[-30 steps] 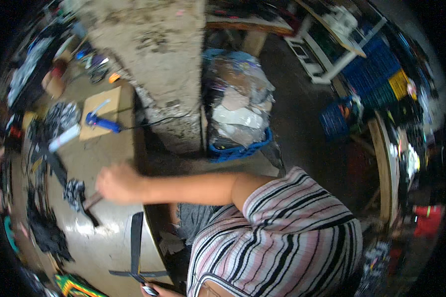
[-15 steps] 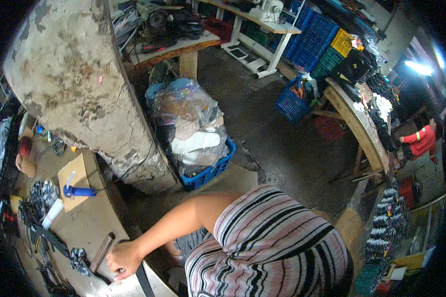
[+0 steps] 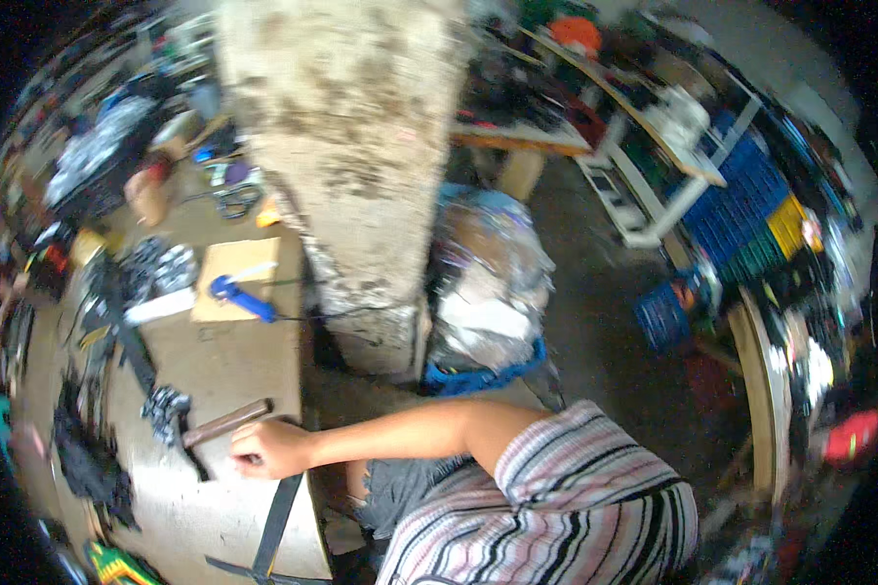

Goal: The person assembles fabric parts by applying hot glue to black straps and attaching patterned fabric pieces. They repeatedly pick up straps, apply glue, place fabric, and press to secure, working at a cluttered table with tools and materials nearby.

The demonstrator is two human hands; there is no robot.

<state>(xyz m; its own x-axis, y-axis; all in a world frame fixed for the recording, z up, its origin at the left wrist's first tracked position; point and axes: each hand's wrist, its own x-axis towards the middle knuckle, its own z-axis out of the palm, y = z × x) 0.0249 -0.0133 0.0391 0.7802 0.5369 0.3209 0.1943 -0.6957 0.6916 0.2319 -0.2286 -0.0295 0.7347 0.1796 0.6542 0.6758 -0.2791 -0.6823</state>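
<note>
Bench (image 3: pixel 234 366) spread over the left of the view; clock directions read from the right hand (image 3: pixel 268 448). Right hand out over the near edge, forearm coming in from 3 o'clock, fingers curled inward toward the palm. Blur at this spot: cannot tell whether anything small is pinched there. Left hand out of frame.

Brown handle (image 3: pixel 229 421) at 10 o'clock, on the bench just beside the knuckles, aslant, with a dark piece at its 8 o'clock end. Black strap (image 3: pixel 280 517) at 6 o'clock, laid flat, running down from beside the hand to meet a second dark strip (image 3: pixel 229 567) crosswise.

Handling, as judged: for the handle, stiff and hard, hardly fragile, weight probably toward the dark end. Best taken mid-shaft, thumb opposed, to check any tipping. For the strap, light and pliable, easily dragged askew. Best pinched by the end nearest the hand, after lifting one edge off the smooth surface.

Around these: crumpled dark-and-white bundle (image 3: pixel 166 414) between 9 and 10 o'clock; black shaggy heap (image 3: pixel 88 453) at 9; white bar (image 3: pixel 161 307) at 11; blue tool (image 3: pixel 244 298) near 12, resting on a tan board (image 3: pixel 249 255). Off the bench, at 2 o'clock, blue basket (image 3: pixel 488 375) filled with plastic-wrapped material (image 3: pixel 488 302).
</note>
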